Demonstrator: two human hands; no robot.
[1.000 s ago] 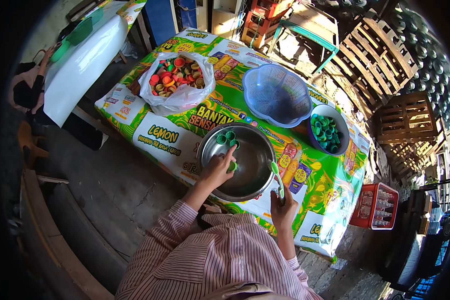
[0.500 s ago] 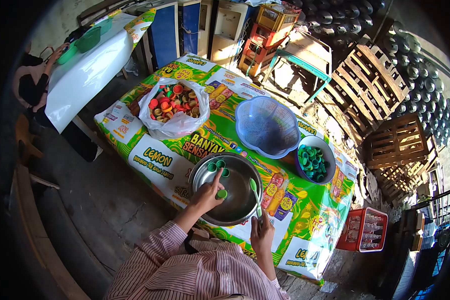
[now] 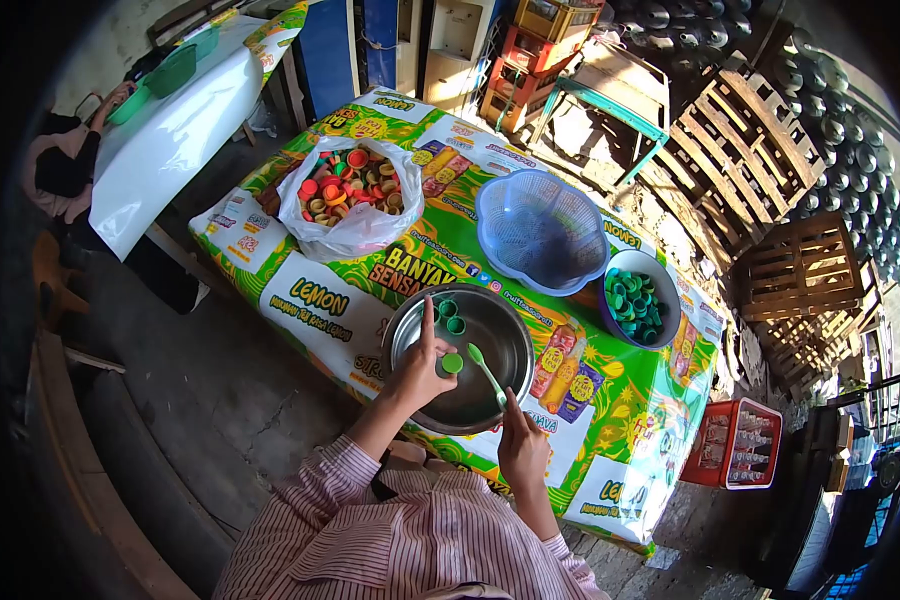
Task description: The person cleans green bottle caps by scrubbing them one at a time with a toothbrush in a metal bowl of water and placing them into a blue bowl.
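My left hand (image 3: 420, 377) is over the left side of a metal basin (image 3: 495, 328), index finger pointing up and away. Its thumb and other fingers pinch a green bottle cap (image 3: 452, 363). Beyond that finger, a few more green caps (image 3: 455, 325) lie inside the basin, partly hidden by the hand. At the basin's near right edge, my right hand (image 3: 523, 450) is closed round the handle of a light green toothbrush (image 3: 488, 374). The brush head points toward the held cap, a small gap apart from it.
A plastic bag (image 3: 355, 238) of red, orange and yellow caps stands at the back left. Behind the basin is a blue basket (image 3: 540, 225), with a bowl (image 3: 613, 262) of green caps beside it. A person (image 3: 65, 170) is at another table (image 3: 160, 150). A red crate (image 3: 710, 445) sits right.
The toothbrush has swung left, its head closer to the held cap. My left index finger has lifted away from the caps in the basin. The camera view has shifted slightly.
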